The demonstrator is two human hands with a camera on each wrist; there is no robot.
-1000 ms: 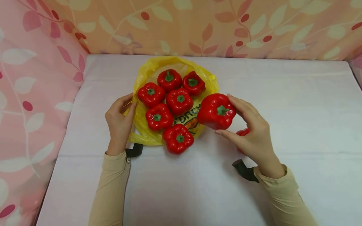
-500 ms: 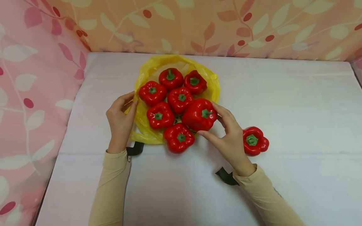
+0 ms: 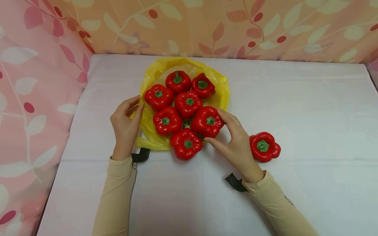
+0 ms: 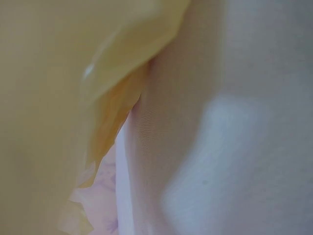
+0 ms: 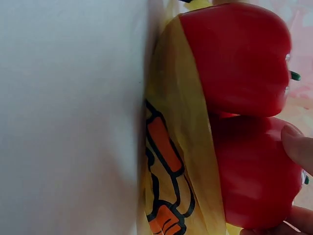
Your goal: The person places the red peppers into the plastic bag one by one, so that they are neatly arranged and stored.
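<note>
A yellow plastic bag (image 3: 222, 87) lies opened wide on the white table with several red bell peppers in it, stems up. At the bag's left rim my left hand (image 3: 125, 123) holds the plastic between thumb and fingers; the left wrist view shows mostly blurred yellow bag. My right hand (image 3: 237, 146) grips one bell pepper (image 3: 203, 127) at the bag's near right side, thumb below and fingers above. That pepper sits among the others, beside the nearest pepper (image 3: 182, 149). In the right wrist view, the bag's printed side (image 5: 188, 122) stands against the peppers.
One more red bell pepper (image 3: 271, 150) rests on the table (image 3: 319, 131) outside the bag, just right of my right hand. Patterned cloth (image 3: 189, 29) borders the table at the back, and pink cloth (image 3: 29, 98) on the left.
My right hand has carried the bell pepper left and lowered it into the bag among the others. The loose pepper on the right has come into fuller view. My left hand stays at the rim.
</note>
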